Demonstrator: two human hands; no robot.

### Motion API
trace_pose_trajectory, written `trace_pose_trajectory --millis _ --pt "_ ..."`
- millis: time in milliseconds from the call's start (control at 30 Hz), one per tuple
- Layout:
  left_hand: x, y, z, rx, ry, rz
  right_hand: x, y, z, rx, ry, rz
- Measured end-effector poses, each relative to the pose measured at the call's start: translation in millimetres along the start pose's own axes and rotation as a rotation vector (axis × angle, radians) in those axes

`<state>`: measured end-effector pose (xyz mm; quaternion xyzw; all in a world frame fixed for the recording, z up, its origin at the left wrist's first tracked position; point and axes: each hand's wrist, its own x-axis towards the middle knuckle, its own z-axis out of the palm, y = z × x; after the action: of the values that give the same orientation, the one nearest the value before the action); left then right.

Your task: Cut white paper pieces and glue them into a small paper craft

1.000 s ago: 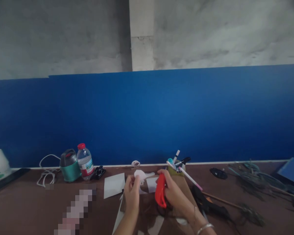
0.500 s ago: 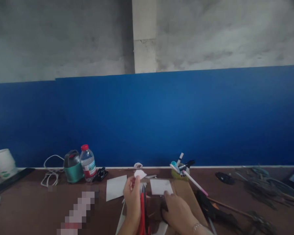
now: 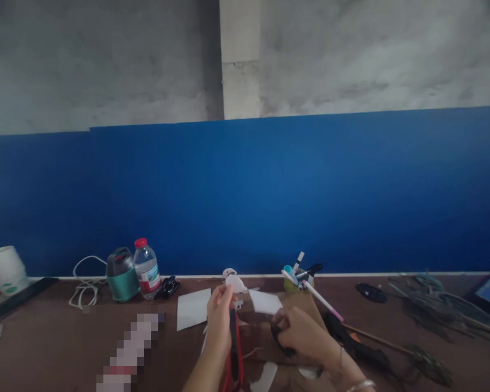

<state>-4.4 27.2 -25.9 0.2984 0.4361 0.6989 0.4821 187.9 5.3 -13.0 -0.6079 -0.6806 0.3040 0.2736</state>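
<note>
My left hand pinches a small rounded white paper piece between thumb and fingers. Just right of that wrist is a long red-and-black tool; its kind is unclear. My right hand is closed on a dark curved item, partly hidden by the fingers. A white paper sheet lies tilted just beyond these fingertips; whether they touch it I cannot tell. Behind the left hand's paper piece is a white cut-out with dark marks.
Left of my hands lie another white sheet, a water bottle and a teal container. A pen holder with several pens stands behind brown cardboard. Paper scraps lie in front; dark stems at right.
My right hand has drawn its fingers in around the dark item and lifted slightly. The nearby sheet has tilted. My left hand's paper piece has moved slightly up and right.
</note>
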Motion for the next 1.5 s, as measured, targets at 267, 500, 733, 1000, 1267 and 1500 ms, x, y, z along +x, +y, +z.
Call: trace_pose_trajectory --millis 267,500,733,1000,1267,1500 --pt "-1.1 -1.8 1.8 -0.177 -0.032 -0.044 -10.8 -11.8 -15.7 0.370 -0.337 0.066" --pt "3.2 -4.7 0.9 -0.322 0.010 -0.019 -4.8 -2.3 -9.8 0.670 -0.543 0.089" --pt "3.3 -4.0 1.1 -0.311 0.011 -0.055 -0.5 -22.5 5.3 0.386 -0.283 0.015" --pt "-2.8 5.5 6.1 -0.323 0.037 -0.148 1.3 -19.8 10.7 0.169 -0.186 -0.077" --pt "-5.2 9.8 7.2 -0.345 0.031 -0.194 -1.8 -22.5 5.9 0.168 -0.201 -0.093" --pt "-5.6 8.6 5.8 -0.308 -0.002 -0.223 0.1 -19.2 5.9 0.136 -0.204 -0.105"
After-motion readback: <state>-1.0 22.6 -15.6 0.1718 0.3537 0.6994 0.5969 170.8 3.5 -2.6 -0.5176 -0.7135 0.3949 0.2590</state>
